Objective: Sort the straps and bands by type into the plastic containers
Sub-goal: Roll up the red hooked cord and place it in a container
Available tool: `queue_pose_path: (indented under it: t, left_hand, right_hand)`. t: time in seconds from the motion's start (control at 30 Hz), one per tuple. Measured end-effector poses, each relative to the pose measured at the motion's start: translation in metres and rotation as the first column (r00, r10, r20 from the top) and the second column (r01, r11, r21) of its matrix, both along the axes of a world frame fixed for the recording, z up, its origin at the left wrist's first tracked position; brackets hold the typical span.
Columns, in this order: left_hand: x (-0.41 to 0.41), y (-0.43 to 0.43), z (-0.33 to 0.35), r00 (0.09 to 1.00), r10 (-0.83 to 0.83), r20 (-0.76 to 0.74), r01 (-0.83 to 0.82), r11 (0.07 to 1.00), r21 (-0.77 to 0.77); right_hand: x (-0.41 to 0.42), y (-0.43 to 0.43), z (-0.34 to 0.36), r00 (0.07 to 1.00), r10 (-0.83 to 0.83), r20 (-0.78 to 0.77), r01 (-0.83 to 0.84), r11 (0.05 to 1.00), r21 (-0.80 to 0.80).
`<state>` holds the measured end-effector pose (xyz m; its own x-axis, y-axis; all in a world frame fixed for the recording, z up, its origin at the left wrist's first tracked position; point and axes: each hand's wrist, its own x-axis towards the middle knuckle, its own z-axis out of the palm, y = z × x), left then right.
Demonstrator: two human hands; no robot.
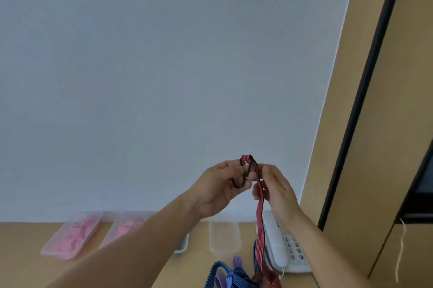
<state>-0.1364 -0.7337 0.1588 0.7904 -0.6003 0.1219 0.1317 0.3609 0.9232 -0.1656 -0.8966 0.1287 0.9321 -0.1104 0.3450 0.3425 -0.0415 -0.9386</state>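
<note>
both hands point(220, 184) point(276, 187) hold up a red strap point(260, 212), seemingly hooked.

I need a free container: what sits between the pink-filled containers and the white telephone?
In the head view, a clear container that looks empty stands there, beside a tray corner partly hidden by the left arm.
</note>
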Motion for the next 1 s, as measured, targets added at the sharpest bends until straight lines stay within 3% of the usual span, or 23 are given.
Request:
queue_pose_path:
  t: [0.27,0.5,0.63,0.73,0.87,1.0]
  left_hand:
    - [0.01,-0.009,0.002,0.933,0.325,-0.152,-0.31,0.944,0.115]
    - [0.005,-0.007,-0.003,0.917,0.369,-0.148,-0.355,0.928,0.111]
    - [0.006,-0.006,-0.007,0.888,0.447,-0.108,-0.433,0.892,0.128]
    - [0.007,-0.009,-0.009,0.862,0.502,-0.068,-0.492,0.861,0.127]
    - [0.01,-0.01,-0.01,0.87,0.477,-0.129,-0.47,0.879,0.083]
    - [0.011,-0.01,-0.006,0.864,0.501,-0.051,-0.49,0.859,0.145]
  right_hand:
    - [-0.01,0.02,0.009,0.992,-0.121,0.027,0.122,0.992,-0.034]
    - [-0.012,0.031,0.008,0.982,-0.188,-0.035,0.186,0.981,-0.059]
    - [-0.014,0.035,0.006,0.988,-0.136,-0.067,0.136,0.991,0.001]
    - [-0.014,0.036,0.004,0.991,-0.123,-0.058,0.12,0.991,-0.053]
    - [-0.012,0.033,0.002,0.991,-0.12,-0.055,0.113,0.987,-0.117]
    - [-0.014,0.028,0.006,0.993,-0.104,-0.062,0.098,0.99,-0.097]
